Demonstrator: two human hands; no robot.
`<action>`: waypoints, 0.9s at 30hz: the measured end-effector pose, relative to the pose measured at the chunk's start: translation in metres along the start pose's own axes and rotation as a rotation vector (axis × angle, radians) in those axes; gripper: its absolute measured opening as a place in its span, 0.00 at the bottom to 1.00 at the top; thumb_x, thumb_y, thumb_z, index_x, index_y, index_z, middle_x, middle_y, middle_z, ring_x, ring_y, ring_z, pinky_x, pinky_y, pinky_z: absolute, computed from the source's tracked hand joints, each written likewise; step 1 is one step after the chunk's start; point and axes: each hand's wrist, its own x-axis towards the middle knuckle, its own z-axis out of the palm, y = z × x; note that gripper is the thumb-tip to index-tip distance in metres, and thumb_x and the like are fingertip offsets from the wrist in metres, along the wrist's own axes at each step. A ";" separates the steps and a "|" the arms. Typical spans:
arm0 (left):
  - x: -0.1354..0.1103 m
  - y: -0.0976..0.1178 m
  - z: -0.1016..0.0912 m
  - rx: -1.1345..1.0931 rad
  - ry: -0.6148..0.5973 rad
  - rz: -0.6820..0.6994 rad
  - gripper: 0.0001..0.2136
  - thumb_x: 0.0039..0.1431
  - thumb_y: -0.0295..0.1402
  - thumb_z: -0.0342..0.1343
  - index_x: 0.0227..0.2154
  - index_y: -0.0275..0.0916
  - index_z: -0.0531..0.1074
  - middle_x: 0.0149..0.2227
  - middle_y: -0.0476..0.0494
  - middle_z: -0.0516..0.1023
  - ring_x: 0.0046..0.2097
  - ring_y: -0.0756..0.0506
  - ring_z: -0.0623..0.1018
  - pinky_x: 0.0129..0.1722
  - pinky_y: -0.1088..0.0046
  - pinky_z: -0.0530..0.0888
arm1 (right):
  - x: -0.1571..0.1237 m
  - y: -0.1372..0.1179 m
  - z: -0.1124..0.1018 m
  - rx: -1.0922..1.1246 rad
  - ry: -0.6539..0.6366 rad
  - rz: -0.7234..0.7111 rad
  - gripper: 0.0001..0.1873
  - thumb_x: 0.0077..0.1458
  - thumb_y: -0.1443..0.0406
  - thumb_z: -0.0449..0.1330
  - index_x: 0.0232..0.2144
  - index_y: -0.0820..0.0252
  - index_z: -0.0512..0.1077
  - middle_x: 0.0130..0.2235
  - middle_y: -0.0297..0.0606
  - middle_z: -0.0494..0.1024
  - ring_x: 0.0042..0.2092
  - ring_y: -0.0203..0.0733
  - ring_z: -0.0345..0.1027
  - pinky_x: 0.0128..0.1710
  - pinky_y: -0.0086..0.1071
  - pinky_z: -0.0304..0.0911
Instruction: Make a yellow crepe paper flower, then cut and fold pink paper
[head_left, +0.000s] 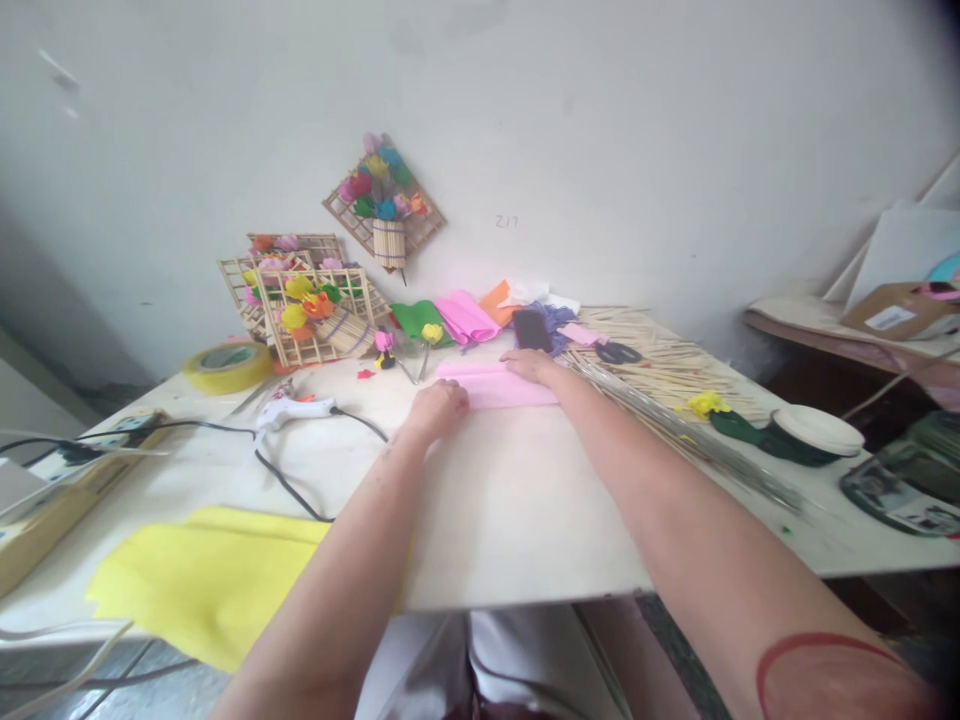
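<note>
A strip of pink crepe paper (pixel 499 388) lies folded on the white table in front of me. My left hand (pixel 441 408) is at its left end, with the fingers curled and pressed onto the edge. Across the upper right part of the same paper rests my right hand (pixel 529 366), its fingers stretched out and lying flat. A phone (pixel 531 330) lies just beyond the right hand. Behind the left hand stand a yellow paper flower on a stem (pixel 432 334) and a small pink flower (pixel 384 342).
Yellow crepe paper (pixel 202 580) hangs over the front left edge. A glue gun (pixel 289 408), tape roll (pixel 227 368) and power strip (pixel 82 480) are at left. Wires (pixel 675 440), scissors (pixel 619 353), thin sticks (pixel 667 360) and a glass jar (pixel 907 475) lie right. Flower frames (pixel 322 310) lean behind.
</note>
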 end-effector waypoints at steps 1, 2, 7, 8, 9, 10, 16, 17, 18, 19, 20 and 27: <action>0.000 -0.001 -0.001 -0.001 -0.012 -0.001 0.10 0.52 0.32 0.46 0.31 0.42 0.73 0.36 0.45 0.74 0.42 0.46 0.72 0.37 0.73 0.68 | 0.000 -0.001 -0.001 0.012 -0.010 0.001 0.24 0.52 0.63 0.44 0.51 0.54 0.63 0.56 0.37 0.63 0.56 0.49 0.55 0.53 0.46 0.48; -0.001 -0.001 -0.002 -0.002 -0.026 -0.002 0.10 0.51 0.32 0.47 0.31 0.42 0.73 0.36 0.45 0.74 0.41 0.46 0.72 0.37 0.73 0.68 | 0.001 -0.002 -0.001 0.017 -0.024 -0.001 0.25 0.50 0.64 0.45 0.52 0.54 0.63 0.56 0.36 0.62 0.56 0.49 0.54 0.54 0.46 0.47; -0.003 -0.002 -0.006 0.000 -0.058 -0.011 0.10 0.49 0.33 0.47 0.31 0.41 0.73 0.36 0.44 0.73 0.39 0.45 0.72 0.36 0.71 0.69 | 0.002 -0.005 -0.003 -0.003 -0.109 -0.078 0.34 0.42 0.67 0.54 0.55 0.54 0.58 0.57 0.36 0.61 0.56 0.49 0.56 0.55 0.40 0.49; -0.004 -0.001 -0.006 0.001 -0.055 -0.013 0.10 0.49 0.32 0.47 0.31 0.41 0.73 0.36 0.44 0.73 0.39 0.45 0.72 0.36 0.71 0.69 | 0.002 -0.006 -0.004 -0.016 -0.119 -0.090 0.35 0.41 0.66 0.55 0.55 0.53 0.58 0.57 0.36 0.61 0.56 0.49 0.56 0.55 0.39 0.49; -0.004 -0.001 -0.007 0.000 -0.051 -0.009 0.10 0.48 0.32 0.48 0.30 0.41 0.73 0.36 0.44 0.73 0.40 0.44 0.72 0.36 0.71 0.69 | 0.002 -0.007 -0.004 -0.033 -0.127 -0.099 0.35 0.41 0.66 0.57 0.55 0.53 0.59 0.57 0.36 0.61 0.56 0.49 0.56 0.54 0.39 0.50; -0.005 -0.001 -0.008 -0.004 -0.042 0.002 0.09 0.47 0.32 0.48 0.30 0.41 0.73 0.37 0.44 0.73 0.41 0.44 0.71 0.37 0.71 0.69 | 0.003 -0.007 -0.004 -0.049 -0.129 -0.106 0.35 0.40 0.66 0.57 0.55 0.53 0.59 0.57 0.37 0.61 0.55 0.49 0.56 0.54 0.38 0.51; -0.003 -0.002 -0.003 -0.038 0.000 0.080 0.08 0.43 0.29 0.49 0.28 0.39 0.71 0.40 0.44 0.73 0.44 0.43 0.70 0.42 0.71 0.68 | 0.014 -0.013 0.004 -0.082 0.099 -0.124 0.30 0.46 0.67 0.54 0.54 0.57 0.60 0.55 0.39 0.63 0.54 0.47 0.58 0.52 0.35 0.54; -0.003 -0.003 -0.001 -0.033 -0.005 0.061 0.09 0.44 0.28 0.48 0.29 0.39 0.71 0.39 0.43 0.74 0.43 0.43 0.71 0.41 0.70 0.68 | 0.017 -0.015 0.006 -0.093 0.152 -0.129 0.29 0.47 0.66 0.54 0.54 0.57 0.60 0.55 0.40 0.63 0.54 0.47 0.58 0.52 0.36 0.54; -0.002 -0.004 0.000 -0.028 -0.010 0.036 0.10 0.45 0.29 0.48 0.30 0.39 0.71 0.38 0.43 0.74 0.42 0.43 0.72 0.40 0.69 0.69 | 0.019 -0.017 0.009 -0.105 0.190 -0.136 0.28 0.48 0.66 0.54 0.54 0.57 0.60 0.55 0.40 0.64 0.54 0.47 0.58 0.51 0.37 0.54; -0.001 -0.004 0.002 -0.025 -0.016 0.011 0.10 0.46 0.29 0.47 0.31 0.40 0.71 0.37 0.43 0.75 0.41 0.43 0.72 0.39 0.68 0.69 | 0.021 -0.019 0.012 -0.118 0.205 -0.133 0.27 0.49 0.67 0.53 0.53 0.57 0.60 0.55 0.40 0.64 0.54 0.48 0.58 0.51 0.37 0.54; -0.001 -0.005 0.003 -0.026 -0.022 -0.011 0.11 0.47 0.30 0.46 0.32 0.40 0.71 0.36 0.42 0.75 0.40 0.43 0.73 0.39 0.68 0.69 | 0.023 -0.022 0.015 -0.132 0.197 -0.121 0.26 0.49 0.67 0.52 0.53 0.56 0.61 0.54 0.41 0.64 0.53 0.48 0.58 0.50 0.38 0.54; -0.001 -0.012 0.006 -0.091 -0.040 -0.038 0.12 0.50 0.33 0.47 0.35 0.41 0.72 0.37 0.44 0.76 0.42 0.44 0.73 0.42 0.69 0.68 | 0.022 -0.025 0.028 -0.180 0.102 -0.077 0.24 0.51 0.65 0.51 0.53 0.56 0.61 0.53 0.44 0.66 0.51 0.51 0.60 0.48 0.41 0.55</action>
